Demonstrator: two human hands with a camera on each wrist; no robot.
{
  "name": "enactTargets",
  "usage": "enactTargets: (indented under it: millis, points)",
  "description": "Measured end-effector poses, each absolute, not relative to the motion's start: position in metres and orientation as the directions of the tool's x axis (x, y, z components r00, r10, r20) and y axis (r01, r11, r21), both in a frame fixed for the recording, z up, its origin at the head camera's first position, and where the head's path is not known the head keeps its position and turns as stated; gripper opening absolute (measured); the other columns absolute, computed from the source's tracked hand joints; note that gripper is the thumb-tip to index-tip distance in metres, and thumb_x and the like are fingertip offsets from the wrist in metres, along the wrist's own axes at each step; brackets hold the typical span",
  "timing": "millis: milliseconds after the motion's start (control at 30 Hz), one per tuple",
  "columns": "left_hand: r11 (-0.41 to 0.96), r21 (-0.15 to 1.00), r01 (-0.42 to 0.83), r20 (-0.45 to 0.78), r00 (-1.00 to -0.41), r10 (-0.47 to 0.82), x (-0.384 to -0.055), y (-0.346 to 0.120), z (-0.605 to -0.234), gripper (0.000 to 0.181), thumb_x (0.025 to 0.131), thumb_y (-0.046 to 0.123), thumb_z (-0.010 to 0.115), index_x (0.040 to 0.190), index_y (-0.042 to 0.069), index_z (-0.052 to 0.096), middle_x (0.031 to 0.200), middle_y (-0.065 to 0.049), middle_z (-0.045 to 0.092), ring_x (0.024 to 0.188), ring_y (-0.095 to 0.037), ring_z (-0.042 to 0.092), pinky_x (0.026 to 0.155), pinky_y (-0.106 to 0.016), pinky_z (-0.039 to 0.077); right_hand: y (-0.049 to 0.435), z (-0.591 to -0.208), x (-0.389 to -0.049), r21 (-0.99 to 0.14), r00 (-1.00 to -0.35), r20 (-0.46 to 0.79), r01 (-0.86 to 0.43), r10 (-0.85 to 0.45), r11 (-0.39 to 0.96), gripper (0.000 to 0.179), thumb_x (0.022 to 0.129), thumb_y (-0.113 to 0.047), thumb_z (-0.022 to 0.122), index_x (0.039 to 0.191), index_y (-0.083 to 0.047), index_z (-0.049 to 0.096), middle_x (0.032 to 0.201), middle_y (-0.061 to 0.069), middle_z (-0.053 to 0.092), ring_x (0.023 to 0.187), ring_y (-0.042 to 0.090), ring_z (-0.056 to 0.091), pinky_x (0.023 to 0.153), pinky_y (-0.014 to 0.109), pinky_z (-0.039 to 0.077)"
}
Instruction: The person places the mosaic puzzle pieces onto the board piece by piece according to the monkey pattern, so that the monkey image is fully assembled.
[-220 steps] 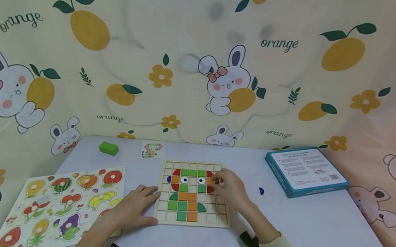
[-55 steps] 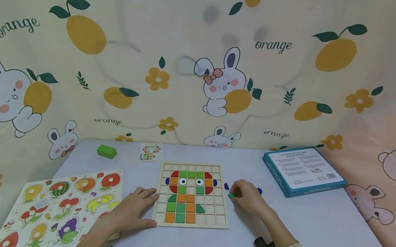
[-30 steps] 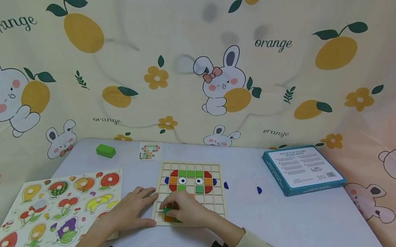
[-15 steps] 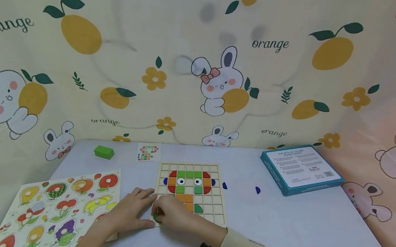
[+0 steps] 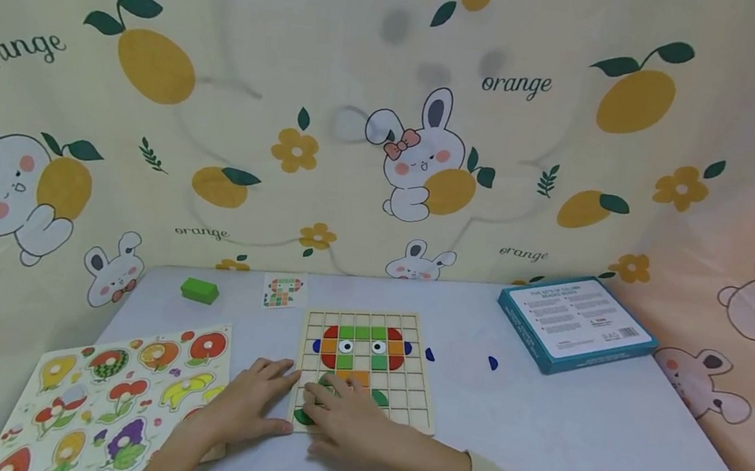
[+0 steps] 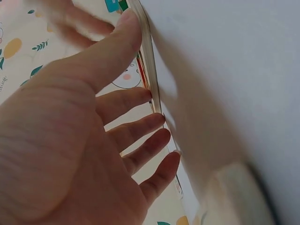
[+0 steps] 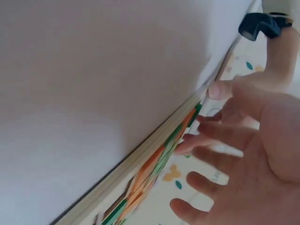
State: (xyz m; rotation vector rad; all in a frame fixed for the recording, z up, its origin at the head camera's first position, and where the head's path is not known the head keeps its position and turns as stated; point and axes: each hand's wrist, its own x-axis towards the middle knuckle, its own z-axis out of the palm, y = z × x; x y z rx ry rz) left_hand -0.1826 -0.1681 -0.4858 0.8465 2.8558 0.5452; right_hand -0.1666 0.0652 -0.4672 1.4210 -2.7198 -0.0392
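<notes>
A wooden grid board [image 5: 412, 407] lies mid-table, bearing coloured tiles in a figure with two eye pieces. Along its left edge my left hand [image 5: 251, 402] rests with fingers spread; the left wrist view has its fingertips and thumb [image 6: 126, 33] against the board's rim [image 6: 149, 51]. My right hand [image 5: 353, 423] hovers over or lightly touches the lower left of the board, fingers loosely extended, nothing held. A green rounded piece [image 5: 303, 417] sits in the lower-left cells, partly beside my fingers. In the right wrist view the open fingers [image 7: 206, 185] hang near the board's tiles [image 7: 154, 164].
Two blue half-round pieces, one near the board [image 5: 429, 354] and one farther right [image 5: 493, 364], lie on the table. A pattern card [image 5: 283, 292] and a green block [image 5: 200, 291] stand behind. A fruit puzzle board [image 5: 113, 392] lies left, a teal box [image 5: 576, 325] back right.
My right hand carried a green rounded piece from right of the board to its lower-left corner and let go. Its fingers have since spread and drawn slightly right. My left hand stays put.
</notes>
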Motion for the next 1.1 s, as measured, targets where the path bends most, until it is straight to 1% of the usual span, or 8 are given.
enactTargets:
  millis: [33, 100, 167, 233, 400, 667, 867, 1100]
  points:
    - [0.777, 0.369, 0.510, -0.006, -0.834, 0.551, -0.183, -0.169, -0.486, 0.081, 0.083, 0.055, 0.075, 0.145, 0.008, 0.053, 0.150, -0.017, 0.044, 0.130, -0.036, 0.044, 0.103, -0.057, 0.042, 0.070, -0.468, -0.164, 0.075, -0.555, 0.036, -0.828, -0.831, 0.556, 0.062, 0.093, -0.060, 0.057, 0.139, -0.019, 0.059, 0.150, 0.000, 0.047, 0.139, 0.027, 0.040, 0.106, 0.051, 0.041]
    - [0.771, 0.377, 0.513, -0.007, -0.831, 0.556, -0.183, -0.170, -0.485, 0.080, 0.083, 0.053, 0.075, 0.145, 0.008, 0.052, 0.150, -0.017, 0.044, 0.131, -0.037, 0.044, 0.103, -0.057, 0.042, 0.079, -0.470, -0.161, 0.058, -0.541, -0.001, -0.840, -0.841, 0.540, 0.071, 0.094, -0.064, 0.050, 0.148, -0.018, 0.049, 0.158, 0.001, 0.038, 0.146, 0.032, 0.029, 0.110, 0.059, 0.035]
    - [0.769, 0.385, 0.511, -0.011, -0.830, 0.558, -0.183, -0.171, -0.484, 0.080, 0.083, 0.052, 0.076, 0.145, 0.008, 0.052, 0.151, -0.017, 0.044, 0.131, -0.037, 0.043, 0.103, -0.057, 0.042, 0.086, -0.472, -0.158, 0.021, -0.530, -0.031, -0.848, -0.847, 0.530, 0.075, 0.095, -0.066, 0.044, 0.153, -0.018, 0.042, 0.161, 0.000, 0.031, 0.149, 0.033, 0.021, 0.111, 0.063, 0.029]
    - [0.767, 0.391, 0.508, -0.015, -0.830, 0.558, -0.183, -0.172, -0.484, 0.080, 0.083, 0.052, 0.076, 0.145, 0.008, 0.052, 0.151, -0.017, 0.043, 0.131, -0.037, 0.043, 0.103, -0.057, 0.042, 0.091, -0.474, -0.156, -0.012, -0.520, -0.049, -0.853, -0.853, 0.521, 0.077, 0.096, -0.067, 0.040, 0.155, -0.018, 0.037, 0.163, -0.001, 0.027, 0.150, 0.033, 0.017, 0.112, 0.065, 0.026]
    - [0.766, 0.393, 0.509, -0.012, -0.830, 0.558, -0.183, -0.172, -0.483, 0.079, 0.082, 0.051, 0.077, 0.144, 0.008, 0.053, 0.151, -0.017, 0.044, 0.131, -0.037, 0.043, 0.104, -0.057, 0.042, 0.094, -0.477, -0.154, -0.016, -0.505, -0.037, -0.862, -0.862, 0.506, 0.079, 0.097, -0.068, 0.037, 0.157, -0.018, 0.033, 0.164, -0.001, 0.024, 0.151, 0.033, 0.016, 0.112, 0.066, 0.024]
    - [0.739, 0.397, 0.544, 0.022, -0.811, 0.585, -0.184, -0.171, -0.483, 0.077, 0.082, 0.049, 0.078, 0.142, 0.006, 0.056, 0.148, -0.016, 0.047, 0.130, -0.037, 0.045, 0.102, -0.059, 0.042, 0.091, -0.480, -0.151, 0.000, -0.482, -0.025, -0.876, -0.876, 0.482, 0.079, 0.097, -0.068, 0.036, 0.158, -0.019, 0.031, 0.165, -0.001, 0.022, 0.152, 0.030, 0.013, 0.113, 0.065, 0.024]
    - [0.738, 0.412, 0.534, 0.014, -0.814, 0.581, -0.185, -0.171, -0.484, 0.078, 0.081, 0.049, 0.079, 0.142, 0.006, 0.055, 0.149, -0.016, 0.047, 0.131, -0.037, 0.044, 0.103, -0.061, 0.040, 0.089, -0.478, -0.150, -0.008, -0.487, -0.046, -0.873, -0.872, 0.488, 0.080, 0.097, -0.068, 0.037, 0.158, -0.017, 0.031, 0.164, 0.001, 0.024, 0.151, 0.031, 0.013, 0.113, 0.062, 0.025]
    - [0.735, 0.430, 0.524, 0.007, -0.816, 0.578, -0.185, -0.170, -0.485, 0.077, 0.080, 0.047, 0.080, 0.141, 0.006, 0.056, 0.148, -0.018, 0.047, 0.131, -0.038, 0.045, 0.104, -0.061, 0.039, 0.085, -0.477, -0.148, -0.043, -0.492, -0.075, -0.867, -0.867, 0.496, 0.081, 0.096, -0.066, 0.041, 0.158, -0.015, 0.030, 0.165, 0.002, 0.021, 0.151, 0.032, 0.012, 0.114, 0.061, 0.026]
